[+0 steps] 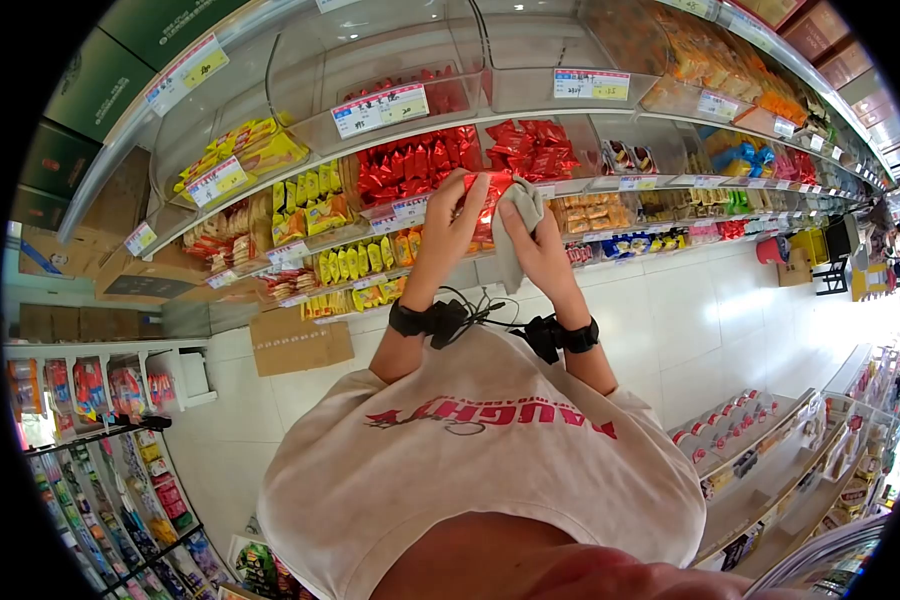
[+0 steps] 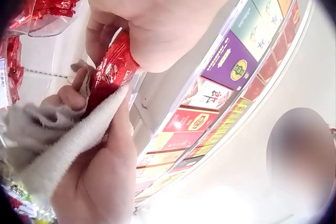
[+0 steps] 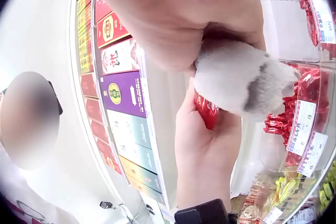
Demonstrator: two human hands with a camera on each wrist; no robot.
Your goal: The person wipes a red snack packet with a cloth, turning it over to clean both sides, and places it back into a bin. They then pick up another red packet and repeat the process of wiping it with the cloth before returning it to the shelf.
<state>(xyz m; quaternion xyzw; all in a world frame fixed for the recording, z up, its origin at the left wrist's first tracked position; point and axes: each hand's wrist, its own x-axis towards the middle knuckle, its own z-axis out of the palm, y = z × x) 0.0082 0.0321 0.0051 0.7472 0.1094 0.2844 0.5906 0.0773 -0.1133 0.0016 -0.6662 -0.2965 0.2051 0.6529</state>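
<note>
My left hand [image 1: 446, 228] grips a shiny red snack packet [image 1: 489, 200] in front of the shelves; in the left wrist view the packet [image 2: 116, 64] juts out below the thumb and fingers. A grey cloth [image 1: 517, 232] is in my right hand [image 1: 545, 258], its thumb laid over the fabric. The cloth [image 2: 73, 145] is folded against the packet's lower end in the left wrist view, with the right fingers behind it. From the right wrist, the cloth [image 3: 239, 77] covers much of the packet, and a red end [image 3: 207, 111] shows against the left palm.
Clear shelf bins hold red packets [image 1: 420, 165], yellow snacks [image 1: 245, 148] and orange-wrapped ones [image 1: 710, 75], with price labels [image 1: 380, 110] along the edges. A cardboard piece [image 1: 300, 342] lies on the tiled floor. Behind me stand a low display [image 1: 760, 480] and racks [image 1: 110, 490] at left.
</note>
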